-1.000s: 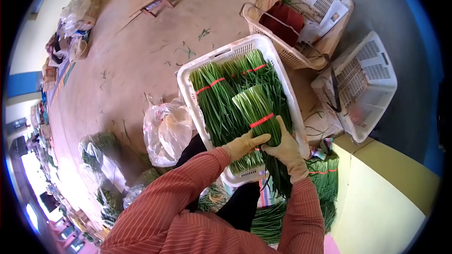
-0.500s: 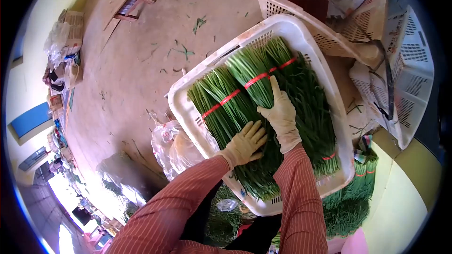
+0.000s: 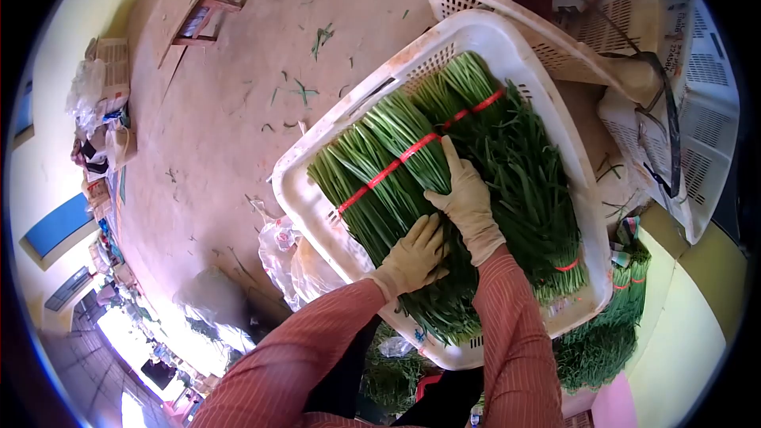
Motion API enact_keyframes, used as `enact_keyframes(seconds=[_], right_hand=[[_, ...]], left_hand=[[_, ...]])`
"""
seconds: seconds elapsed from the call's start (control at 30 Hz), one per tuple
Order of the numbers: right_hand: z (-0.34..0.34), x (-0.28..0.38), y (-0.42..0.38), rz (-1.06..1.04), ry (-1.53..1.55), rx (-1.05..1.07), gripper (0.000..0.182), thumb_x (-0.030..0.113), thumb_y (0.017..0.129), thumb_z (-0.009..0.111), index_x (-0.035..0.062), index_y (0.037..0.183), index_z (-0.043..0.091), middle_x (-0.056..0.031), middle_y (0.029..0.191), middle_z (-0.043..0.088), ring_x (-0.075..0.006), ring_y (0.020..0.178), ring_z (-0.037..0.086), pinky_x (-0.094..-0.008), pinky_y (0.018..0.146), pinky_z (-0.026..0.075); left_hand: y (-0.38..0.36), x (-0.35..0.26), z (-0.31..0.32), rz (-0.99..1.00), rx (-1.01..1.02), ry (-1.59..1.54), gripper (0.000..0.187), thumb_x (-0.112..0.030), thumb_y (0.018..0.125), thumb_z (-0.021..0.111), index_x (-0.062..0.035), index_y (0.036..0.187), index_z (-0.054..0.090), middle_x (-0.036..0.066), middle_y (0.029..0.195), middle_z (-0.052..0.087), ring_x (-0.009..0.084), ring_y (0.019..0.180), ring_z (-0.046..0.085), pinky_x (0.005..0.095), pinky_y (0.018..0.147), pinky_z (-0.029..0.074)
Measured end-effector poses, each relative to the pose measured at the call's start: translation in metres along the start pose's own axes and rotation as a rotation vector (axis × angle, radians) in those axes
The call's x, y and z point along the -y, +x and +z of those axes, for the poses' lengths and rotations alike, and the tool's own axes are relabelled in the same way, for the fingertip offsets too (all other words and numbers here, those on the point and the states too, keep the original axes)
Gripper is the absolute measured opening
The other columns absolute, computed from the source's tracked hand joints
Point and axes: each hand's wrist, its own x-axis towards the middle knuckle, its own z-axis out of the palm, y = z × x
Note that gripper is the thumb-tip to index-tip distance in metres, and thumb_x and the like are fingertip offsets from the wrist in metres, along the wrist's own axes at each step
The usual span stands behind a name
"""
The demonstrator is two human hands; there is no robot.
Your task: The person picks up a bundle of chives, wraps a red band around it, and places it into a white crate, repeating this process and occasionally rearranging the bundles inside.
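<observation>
Banded bundles of green chives lie side by side in a white plastic crate. My right hand, in a pale glove, grips one bundle by its right side just below the red band; the thumb lies across the top and the other fingertips are hidden among leaves. Lower down, my gloved left hand rests on the leaf ends, fingers outstretched and close together. Another red-banded bundle sits at the crate's far end. Loose dark leaves spread along the right half.
A larger beige basket stands against the crate's far right side, with white crates beyond it. Clear plastic bags lie on the left. More chives are stacked at lower right. Scraps of leaf litter the floor.
The bundle at my right hand has shifted left, up against the neighbouring bundles, so their red bands line up. A gap has opened between it and the far bundle. My left hand stays on the leaves.
</observation>
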Motion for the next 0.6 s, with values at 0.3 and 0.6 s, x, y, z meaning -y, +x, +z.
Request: enact_keyframes(seconds=[0.3, 0.6], right_hand=[[-0.002, 0.007, -0.003, 0.040, -0.016, 0.021, 0.111, 0.028, 0.068, 0.084, 0.0221, 0.158, 0.019, -0.0202, 0.115, 0.059, -0.0389, 0.103, 0.061, -0.0460, 0.085, 0.053], [-0.025, 0.014, -0.017, -0.099, 0.261, -0.088, 0.107, 0.016, 0.068, 0.085, 0.0263, 0.157, 0.025, -0.0133, 0.112, 0.062, -0.0308, 0.105, 0.062, -0.0388, 0.092, 0.050]], left_hand=[[-0.022, 0.007, -0.083, -0.074, -0.246, -0.475, 0.027, -0.020, 0.089, 0.065, 0.0000, 0.106, 0.065, 0.018, 0.110, 0.065, 0.0345, 0.105, 0.062, 0.0441, 0.092, 0.051], [0.035, 0.104, -0.104, -1.073, -0.674, -1.309, 0.032, -0.028, 0.096, 0.065, 0.0018, 0.108, 0.064, 0.005, 0.084, 0.066, 0.0116, 0.070, 0.060, 0.0250, 0.071, 0.050]])
